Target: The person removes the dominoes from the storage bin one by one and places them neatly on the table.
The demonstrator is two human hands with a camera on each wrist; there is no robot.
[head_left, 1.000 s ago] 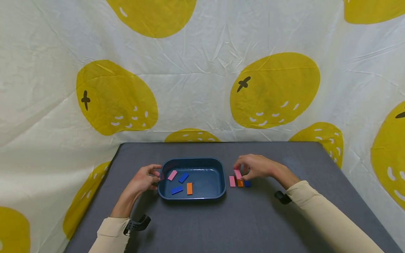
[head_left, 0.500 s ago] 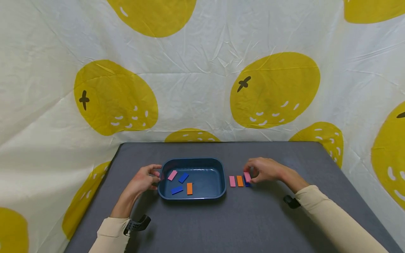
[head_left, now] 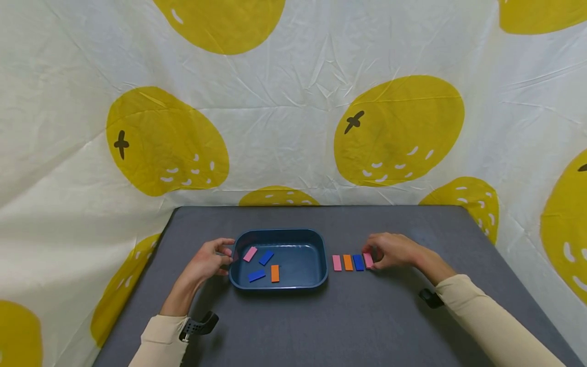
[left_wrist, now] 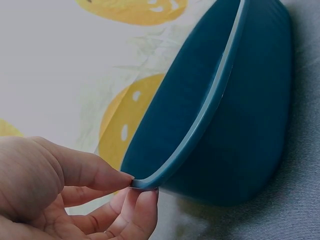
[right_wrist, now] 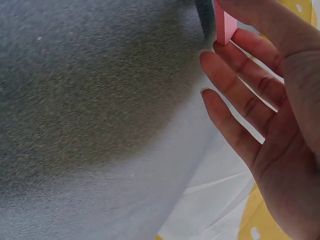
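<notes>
Head view, from far left: pale cloth [head_left: 59,168] printed with big yellow fruit shapes, hanging behind and spanning the full width. Lower left, a rolled cream left sleeve [head_left: 160,336], then a dark left wristband [head_left: 200,326]. Above them, the left hand [head_left: 208,262], pinching the rim of a dark teal tray [head_left: 298,265] at its left end, thumb against fingertips, as also seen close up from the left wrist.

Inside the tray, lying flat and apart from one another: a tilted pink block [head_left: 249,254], a nearer blue block [head_left: 257,276], a farther blue block [head_left: 266,258] set diagonally, and an orange block [head_left: 275,273] pointing away from the viewer. Right half of the tray floor bare.

Past the tray's right wall, on the grey tabletop [head_left: 321,326], a side-by-side row: first pink block [head_left: 337,263], second orange block [head_left: 348,262], third blue block [head_left: 358,262], closely spaced. At the row's right end, just beside the blue, the last pink block [head_left: 368,261], gripped between thumb and fingertips of the right hand [head_left: 394,251]; contact with the tabletop hard to tell. In the right wrist view, remaining fingers spread loosely below that block. Farther right, a dark right wristband [head_left: 431,298] and a cream right sleeve [head_left: 490,318].
</notes>
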